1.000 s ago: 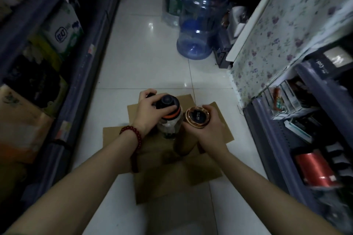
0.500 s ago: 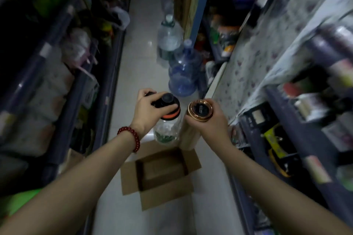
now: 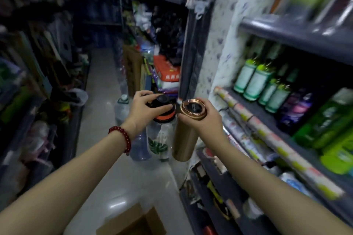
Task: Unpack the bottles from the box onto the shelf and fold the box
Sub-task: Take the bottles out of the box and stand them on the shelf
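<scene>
My left hand point(image 3: 142, 109) grips the black lid of a clear bottle point(image 3: 161, 137) with an orange band and a green leaf print. My right hand point(image 3: 205, 118) holds a gold metal bottle point(image 3: 183, 139) just under its copper-rimmed cap. Both bottles hang upright side by side at chest height, next to the right-hand shelf point(image 3: 267, 118). The open cardboard box point(image 3: 131, 223) lies on the floor at the bottom edge of the view, below my arms.
Green and purple bottles point(image 3: 267, 86) and rolls of patterned paper point(image 3: 254, 120) fill the right shelf. Large water jugs point(image 3: 122, 108) stand on the tiled aisle floor ahead. Crowded shelves point(image 3: 38, 101) line the left side.
Both hands have lifted the two bottles out of the box and up to shelf height. The view has tilted upward, so the box has dropped to the bottom edge.
</scene>
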